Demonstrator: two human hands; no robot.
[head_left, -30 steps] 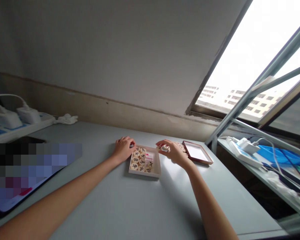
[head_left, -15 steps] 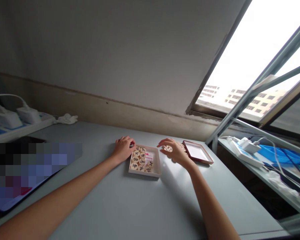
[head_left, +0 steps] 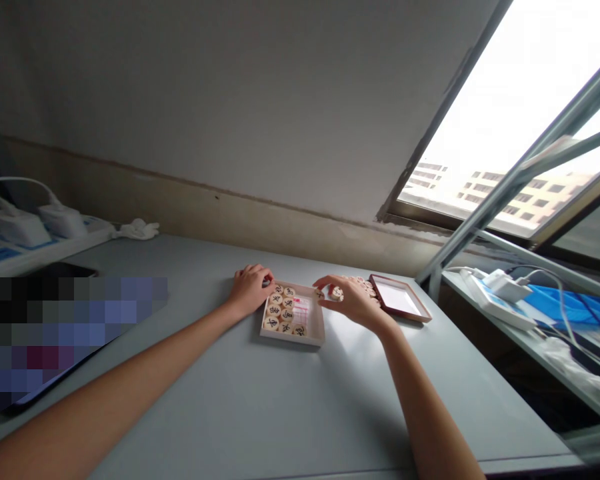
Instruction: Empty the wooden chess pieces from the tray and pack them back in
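Observation:
A shallow white box (head_left: 309, 339) holds round wooden xiangqi pieces (head_left: 287, 315) with black characters, packed along its left and front sides. A label with red print shows on its bare floor. My left hand (head_left: 251, 289) rests at the box's far left corner with curled fingers; a small dark spot shows between them, too hidden to name. Just over the box's right edge, my right hand (head_left: 349, 299) pinches one xiangqi piece (head_left: 319, 294) between thumb and fingers. Another loose piece (head_left: 337, 293) is visible behind that hand, and more pieces (head_left: 369, 288) lie beyond it.
A brown-rimmed lid or tray (head_left: 403, 300) with a white inside lies at the right. A blurred-out screen (head_left: 75, 333) and a power strip (head_left: 93, 233) are on the left. Beyond the desk's right edge runs a shelf with another power strip (head_left: 505, 303) and cables.
My right hand has gone from spread fingers to pinching a xiangqi piece. A piece seen askew near the box's right side no longer shows there. My left hand stays at the corner.

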